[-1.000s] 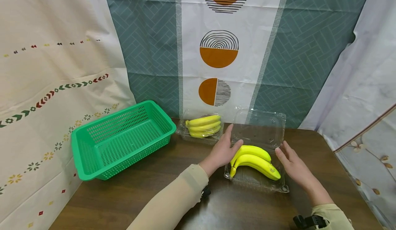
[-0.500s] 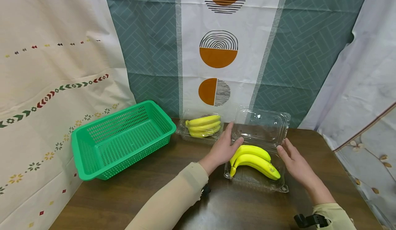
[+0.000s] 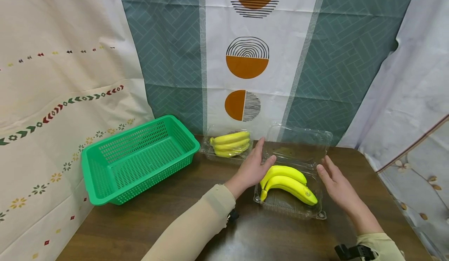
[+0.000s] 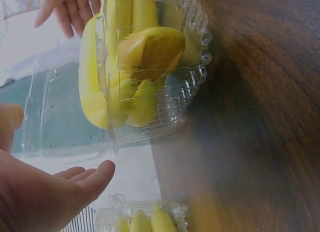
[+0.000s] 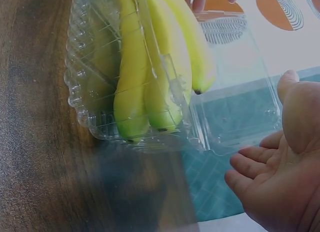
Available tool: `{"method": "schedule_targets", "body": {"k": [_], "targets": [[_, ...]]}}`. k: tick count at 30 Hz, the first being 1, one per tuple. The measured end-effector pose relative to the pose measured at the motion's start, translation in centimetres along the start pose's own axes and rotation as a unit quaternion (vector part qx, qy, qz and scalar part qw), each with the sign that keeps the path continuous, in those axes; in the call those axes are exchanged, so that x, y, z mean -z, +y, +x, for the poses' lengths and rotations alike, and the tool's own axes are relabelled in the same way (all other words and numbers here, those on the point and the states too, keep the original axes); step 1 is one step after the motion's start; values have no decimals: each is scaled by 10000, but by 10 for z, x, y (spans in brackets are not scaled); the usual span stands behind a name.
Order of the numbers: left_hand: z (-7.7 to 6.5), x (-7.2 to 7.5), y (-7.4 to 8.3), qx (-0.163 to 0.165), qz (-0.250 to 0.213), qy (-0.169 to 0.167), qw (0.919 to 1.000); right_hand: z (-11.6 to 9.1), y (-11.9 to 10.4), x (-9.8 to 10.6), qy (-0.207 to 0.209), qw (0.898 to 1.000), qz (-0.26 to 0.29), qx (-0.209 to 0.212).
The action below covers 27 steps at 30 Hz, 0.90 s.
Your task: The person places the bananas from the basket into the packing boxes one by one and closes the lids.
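Note:
A bunch of yellow bananas (image 3: 289,185) lies in the base of a clear plastic clamshell box (image 3: 285,210). The box's clear lid (image 3: 298,146) stands up at the back, leaning away. At the lid's left side is my left hand (image 3: 250,171), fingers extended, holding nothing. My right hand (image 3: 339,187) is by the lid's right edge, its fingers loosely extended. Whether either hand touches the lid I cannot tell. From the left wrist, the bananas (image 4: 142,52) show through the box wall; the right wrist view shows their green-tinged ends (image 5: 132,122).
A second clear box (image 3: 207,153) with bananas stands at the table's back, left of the lid. Further left sits a green perforated basket (image 3: 140,175). The brown wooden table (image 3: 252,237) meets hanging patterned cloths (image 3: 168,77) behind and at both sides.
The lid's upper part has tilted back and shifted slightly right. My right hand has moved a little right and away. The left hand and the bananas stay nearly where they were.

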<state>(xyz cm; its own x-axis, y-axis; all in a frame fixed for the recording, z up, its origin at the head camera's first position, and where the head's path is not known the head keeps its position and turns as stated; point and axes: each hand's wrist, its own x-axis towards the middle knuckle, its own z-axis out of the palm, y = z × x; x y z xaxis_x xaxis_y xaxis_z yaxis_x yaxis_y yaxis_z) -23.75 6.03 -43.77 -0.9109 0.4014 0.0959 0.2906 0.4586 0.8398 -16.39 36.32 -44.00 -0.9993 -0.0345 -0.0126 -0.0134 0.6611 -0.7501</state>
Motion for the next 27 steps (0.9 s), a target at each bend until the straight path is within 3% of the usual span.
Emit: {"method": "schedule_targets", "body": {"k": [27], "targets": [[-8,11,13,-177,12,88,9998,-16,-16,7,373,9984,12,414]]}}
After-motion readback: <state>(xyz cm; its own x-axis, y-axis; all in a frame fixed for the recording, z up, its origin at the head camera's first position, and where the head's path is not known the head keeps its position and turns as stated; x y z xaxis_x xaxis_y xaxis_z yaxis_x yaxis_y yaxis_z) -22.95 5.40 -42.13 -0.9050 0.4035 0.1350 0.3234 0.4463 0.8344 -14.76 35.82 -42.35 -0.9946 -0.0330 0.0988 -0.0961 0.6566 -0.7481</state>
